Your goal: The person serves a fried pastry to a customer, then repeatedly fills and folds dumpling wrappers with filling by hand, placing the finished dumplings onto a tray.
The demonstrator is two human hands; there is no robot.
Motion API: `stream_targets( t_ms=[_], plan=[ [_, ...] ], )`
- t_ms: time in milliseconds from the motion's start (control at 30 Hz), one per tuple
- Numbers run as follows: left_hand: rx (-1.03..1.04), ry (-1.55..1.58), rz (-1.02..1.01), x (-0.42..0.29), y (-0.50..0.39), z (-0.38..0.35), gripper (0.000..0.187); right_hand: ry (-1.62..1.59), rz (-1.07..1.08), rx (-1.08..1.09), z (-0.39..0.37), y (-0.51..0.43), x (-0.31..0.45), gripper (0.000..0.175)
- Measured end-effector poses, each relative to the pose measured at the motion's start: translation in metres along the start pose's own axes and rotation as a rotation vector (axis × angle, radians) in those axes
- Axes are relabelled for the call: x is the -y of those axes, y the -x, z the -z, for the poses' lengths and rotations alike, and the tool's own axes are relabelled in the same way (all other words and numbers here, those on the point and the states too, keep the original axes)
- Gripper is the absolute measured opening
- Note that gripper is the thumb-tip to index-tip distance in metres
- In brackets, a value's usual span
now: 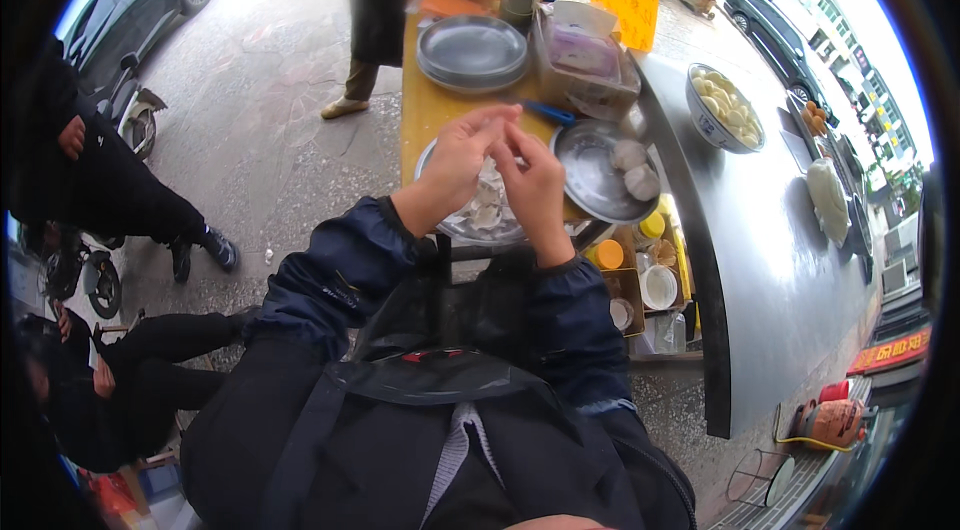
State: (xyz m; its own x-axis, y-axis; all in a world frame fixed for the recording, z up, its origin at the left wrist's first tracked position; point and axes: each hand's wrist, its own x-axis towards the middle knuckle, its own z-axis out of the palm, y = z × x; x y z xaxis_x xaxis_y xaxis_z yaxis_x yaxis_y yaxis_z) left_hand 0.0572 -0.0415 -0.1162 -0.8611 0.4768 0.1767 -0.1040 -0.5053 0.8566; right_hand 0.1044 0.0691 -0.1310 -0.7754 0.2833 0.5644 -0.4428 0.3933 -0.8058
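Note:
My left hand (459, 159) and my right hand (536, 181) meet at the fingertips, thumbs and forefingers pinched together. Anything small between them is hidden by the fingers. Below them a round metal plate (459, 228) holds papery garlic skins (487, 206), partly covered by my hands. Just right of my right hand is a second metal plate (589, 164), with whole garlic bulbs (641, 182) at its right side. A tool with a blue handle (551, 112) lies behind that plate, its far end blurred.
Behind my hands are stacked metal plates (472, 46) and a cardboard box (592, 91). To the right, a steel counter (757, 230) carries a bowl (709, 126) of pale rounded pieces (724, 102). Jars with orange lids (606, 254) stand below. People are at the left and beyond the table.

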Motion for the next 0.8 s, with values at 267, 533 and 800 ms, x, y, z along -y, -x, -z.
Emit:
stream_targets(
  t_ms=[267,533,800],
  plan=[
    [-0.020,-0.065,0.108,-0.002,0.010,-0.005,0.033,-0.171,-0.096,0.027,0.010,-0.001,-0.011,0.022],
    [-0.125,-0.535,-0.045,-0.020,0.011,0.000,0.026,-0.342,-0.029,-0.036,0.005,-0.012,-0.007,0.016],
    [-0.026,-0.083,0.187,-0.032,0.003,0.016,0.024,-0.041,0.253,0.059,0.009,-0.034,0.006,0.016]
  ],
)
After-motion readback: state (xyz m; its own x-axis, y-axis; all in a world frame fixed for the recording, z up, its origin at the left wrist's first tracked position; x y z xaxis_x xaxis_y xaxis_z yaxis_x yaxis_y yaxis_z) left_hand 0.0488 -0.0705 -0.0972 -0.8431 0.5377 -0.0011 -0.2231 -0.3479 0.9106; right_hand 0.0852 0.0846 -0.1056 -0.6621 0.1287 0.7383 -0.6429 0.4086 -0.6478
